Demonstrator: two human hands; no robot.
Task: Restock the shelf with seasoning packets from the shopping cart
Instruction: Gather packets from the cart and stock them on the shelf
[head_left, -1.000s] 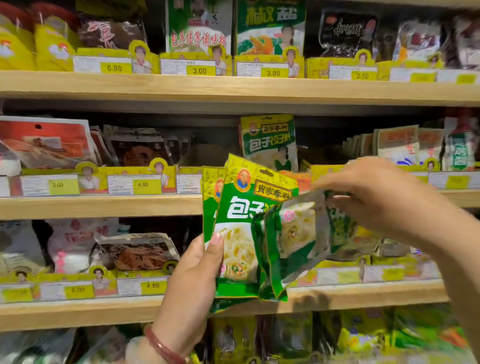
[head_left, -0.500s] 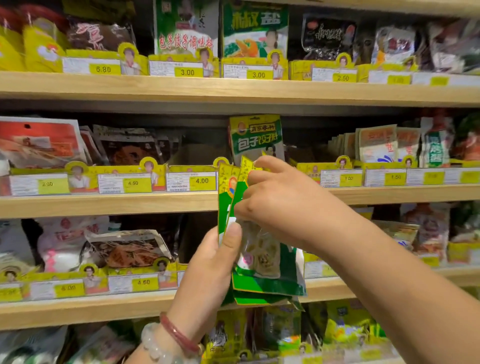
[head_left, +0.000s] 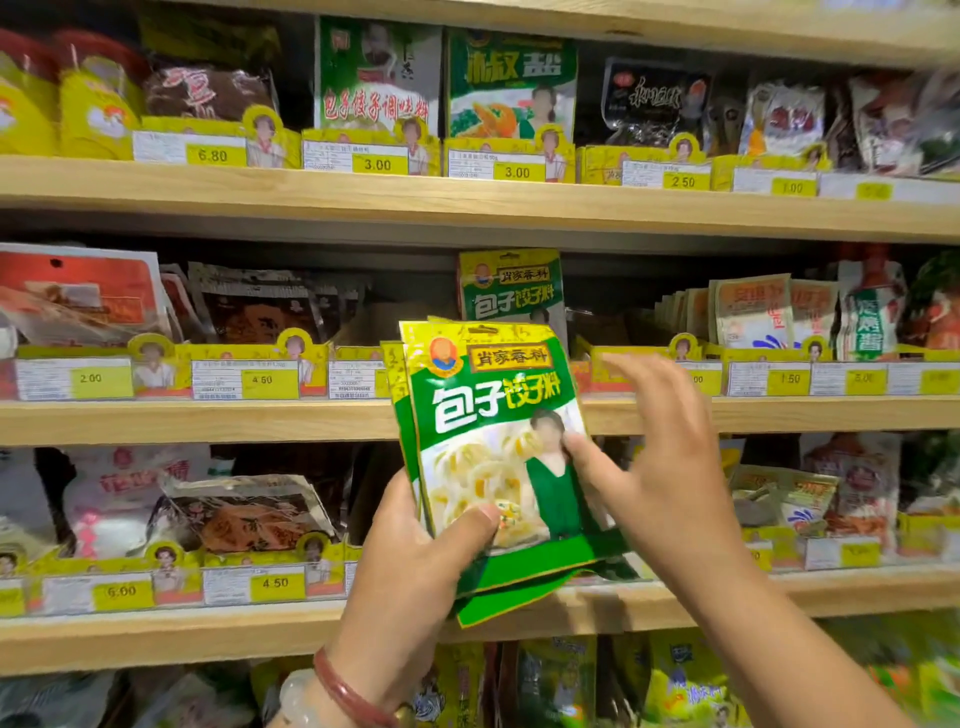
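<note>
My left hand (head_left: 410, 561) grips a stack of green and yellow seasoning packets (head_left: 493, 415) upright in front of the shelves, thumb across the front packet's lower part. My right hand (head_left: 660, 467) is at the stack's right edge with fingers spread and nearly straight, its thumb touching the front packet's right side. A single matching green packet (head_left: 511, 286) stands on the middle shelf (head_left: 208, 421) just behind and above the stack. The shopping cart is out of view.
Wooden shelves run across the view, each edged with yellow price tags (head_left: 260, 379). Other seasoning packs fill the top shelf (head_left: 379, 78), the lower shelf (head_left: 244, 514) and the right of the middle shelf (head_left: 753, 312). A dark gap lies left of the standing green packet.
My right hand has let go of the packet it was tucking into the stack and opened beside it. The stack now faces me squared up and sits higher.
</note>
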